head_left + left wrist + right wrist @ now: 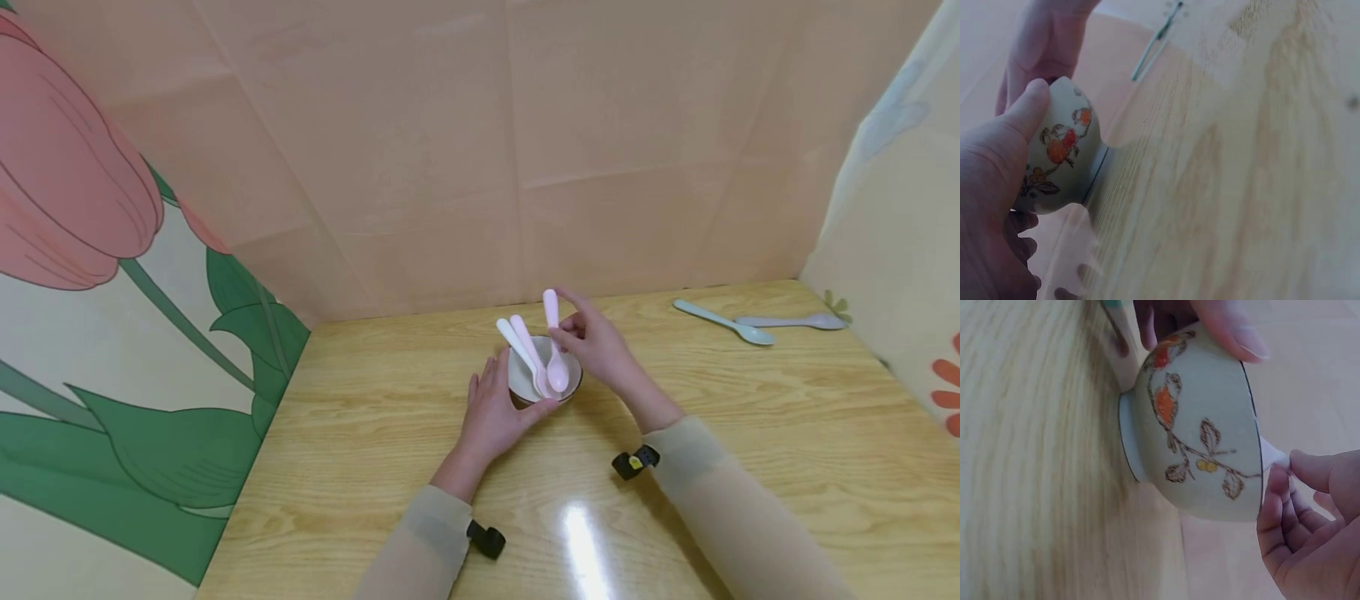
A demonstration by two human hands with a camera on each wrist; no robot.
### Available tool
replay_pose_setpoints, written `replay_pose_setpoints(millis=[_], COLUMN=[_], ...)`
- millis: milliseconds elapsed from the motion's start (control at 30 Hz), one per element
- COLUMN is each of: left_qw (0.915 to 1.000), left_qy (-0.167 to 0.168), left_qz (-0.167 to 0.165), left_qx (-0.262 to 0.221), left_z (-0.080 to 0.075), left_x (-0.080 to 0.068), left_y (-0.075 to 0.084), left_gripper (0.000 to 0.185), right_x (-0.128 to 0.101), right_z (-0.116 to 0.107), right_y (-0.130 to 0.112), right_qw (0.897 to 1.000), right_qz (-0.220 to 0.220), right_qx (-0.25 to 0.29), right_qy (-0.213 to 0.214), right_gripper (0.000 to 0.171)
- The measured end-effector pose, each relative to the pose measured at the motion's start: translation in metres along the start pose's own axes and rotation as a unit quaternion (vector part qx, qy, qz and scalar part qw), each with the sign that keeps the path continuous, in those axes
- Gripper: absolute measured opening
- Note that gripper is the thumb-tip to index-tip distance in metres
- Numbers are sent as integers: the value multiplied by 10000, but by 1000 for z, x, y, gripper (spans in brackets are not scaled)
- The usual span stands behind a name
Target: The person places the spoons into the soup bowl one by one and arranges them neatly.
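Note:
A small white bowl (573,385) painted with orange flowers (1204,444) stands on the wooden table (375,433) in the middle. My left hand (498,408) curls round its near left side, thumb on the rim (1029,112). My right hand (592,337) pinches the handle of a pink spoon (553,346) whose head lies inside the bowl. Two more spoons, one white (512,340) and one pink (523,335), lean in the bowl with handles pointing up and left.
A pale blue spoon (723,322) and a grey-lilac spoon (795,321) lie on the table at the far right. Paper walls enclose the table at the back, left and right. A light glare sits on the near table surface.

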State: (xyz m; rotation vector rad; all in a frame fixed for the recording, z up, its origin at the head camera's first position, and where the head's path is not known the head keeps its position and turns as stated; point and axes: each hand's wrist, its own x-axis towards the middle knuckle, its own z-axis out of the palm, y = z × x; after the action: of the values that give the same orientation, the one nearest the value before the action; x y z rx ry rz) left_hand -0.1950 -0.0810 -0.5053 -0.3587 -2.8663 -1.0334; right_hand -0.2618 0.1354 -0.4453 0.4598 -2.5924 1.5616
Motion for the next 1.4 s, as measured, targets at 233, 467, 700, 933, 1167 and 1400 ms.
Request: replay_pose_setpoints(millis=[233,467,700,933,1167,1400], left_qw=[10000,10000,10000,10000,10000,10000], left_qy=[27,41,34,-24,-19,-45], left_qz=[37,35,67,35,63,32], left_qx=[3,13,14,9,-21,3], left_z=[0,0,0,-1,-1,-2], left_x=[-1,0,-1,0,-1,-1], left_y=[1,1,1,1,1,1], left_gripper=[123,123,121,122,121,122], right_x=[1,1,0,2,4,5], right_z=[9,14,17,20,24,28], right_y=[2,5,7,6,6,5], right_qw=[9991,9986,9974,9965,9942,9906], right_qz=[-125,118,208,198,109,117], right_qx=[-398,-519,-667,-797,-1066,-1362], right_qy=[47,-59,-159,-154,-11,89], right_gripper=[72,72,73,73,69,67])
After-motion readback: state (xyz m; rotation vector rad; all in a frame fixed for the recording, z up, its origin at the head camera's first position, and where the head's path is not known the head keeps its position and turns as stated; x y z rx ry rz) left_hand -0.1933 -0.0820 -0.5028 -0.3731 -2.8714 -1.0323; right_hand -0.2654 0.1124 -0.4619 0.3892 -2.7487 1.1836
